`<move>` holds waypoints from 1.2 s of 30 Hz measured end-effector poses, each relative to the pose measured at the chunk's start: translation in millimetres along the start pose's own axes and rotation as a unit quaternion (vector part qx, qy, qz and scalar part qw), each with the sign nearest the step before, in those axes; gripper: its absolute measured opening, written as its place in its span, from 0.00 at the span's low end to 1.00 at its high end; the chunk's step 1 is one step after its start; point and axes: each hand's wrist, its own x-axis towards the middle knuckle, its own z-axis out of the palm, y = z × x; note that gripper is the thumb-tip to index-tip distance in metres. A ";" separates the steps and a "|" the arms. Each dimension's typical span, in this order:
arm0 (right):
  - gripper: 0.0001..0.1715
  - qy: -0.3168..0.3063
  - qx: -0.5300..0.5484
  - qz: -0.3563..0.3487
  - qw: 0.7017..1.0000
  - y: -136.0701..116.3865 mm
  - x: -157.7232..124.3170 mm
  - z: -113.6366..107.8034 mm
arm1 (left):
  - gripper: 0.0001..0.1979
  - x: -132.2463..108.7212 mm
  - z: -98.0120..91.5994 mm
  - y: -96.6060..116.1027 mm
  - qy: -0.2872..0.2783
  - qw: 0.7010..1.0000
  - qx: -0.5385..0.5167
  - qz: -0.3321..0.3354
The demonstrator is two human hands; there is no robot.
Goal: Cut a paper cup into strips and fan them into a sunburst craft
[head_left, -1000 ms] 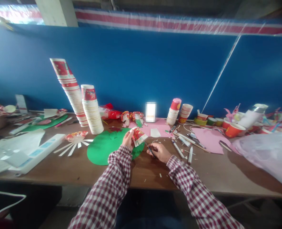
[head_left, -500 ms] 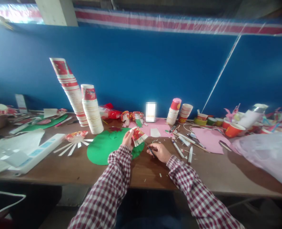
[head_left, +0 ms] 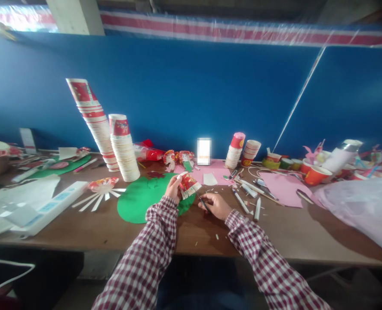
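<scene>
Pinched in my left hand (head_left: 173, 189) is a red and white printed paper cup (head_left: 189, 184), its lower edge cut into short strips. My right hand (head_left: 217, 206) is closed on a pair of scissors (head_left: 203, 202), whose blades point up and left at the cup's cut edge. Whether the blades are apart or together is too small to tell. Beneath my left hand lies a green paper shape (head_left: 136, 202). Farther left on the table sits a cut cup (head_left: 103, 185) with its white strips fanned out.
Two tall stacks of paper cups, a leaning one (head_left: 96, 125) and a shorter one (head_left: 124, 148), stand at the back left. A white power strip (head_left: 52, 206) lies left. Right of my hands are markers (head_left: 241, 201), pink paper (head_left: 283, 191), orange cups (head_left: 318, 174) and a plastic bag (head_left: 365, 206).
The cup in my left hand has turned slightly, its right edge shifting a little to the right. Both hands stay in nearly the same place, and the scissors remain beside the cup.
</scene>
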 end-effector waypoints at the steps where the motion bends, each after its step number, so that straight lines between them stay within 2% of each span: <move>1: 0.23 0.001 -0.003 -0.002 1.000 0.9 0.4 0.0 | 0.09 -0.8 1.1 0.2 -0.004 1.000 0.002 -0.001; 8: 0.21 0.006 -0.018 -0.026 0.999 4.8 1.2 -0.2 | 0.11 -1.8 2.8 -0.5 -0.023 1.000 0.012 -0.008; 17: 0.20 0.013 -0.023 -0.023 0.999 -1.5 -1.8 0.3 | 0.10 -1.7 2.6 0.1 -0.001 1.000 0.017 -0.014; 23: 0.20 0.010 -0.012 -0.012 1.000 -1.3 -1.9 0.3 | 0.09 -1.5 2.4 0.2 0.033 0.999 0.028 -0.021; 28: 0.22 0.007 0.002 0.001 1.000 1.6 -0.1 0.4 | 0.08 -1.9 3.1 1.1 0.028 0.999 0.026 -0.025; 36: 0.21 0.006 0.004 -0.017 1.000 1.0 -0.1 1.2 | 0.07 -3.0 6.2 0.2 0.005 0.999 0.026 -0.023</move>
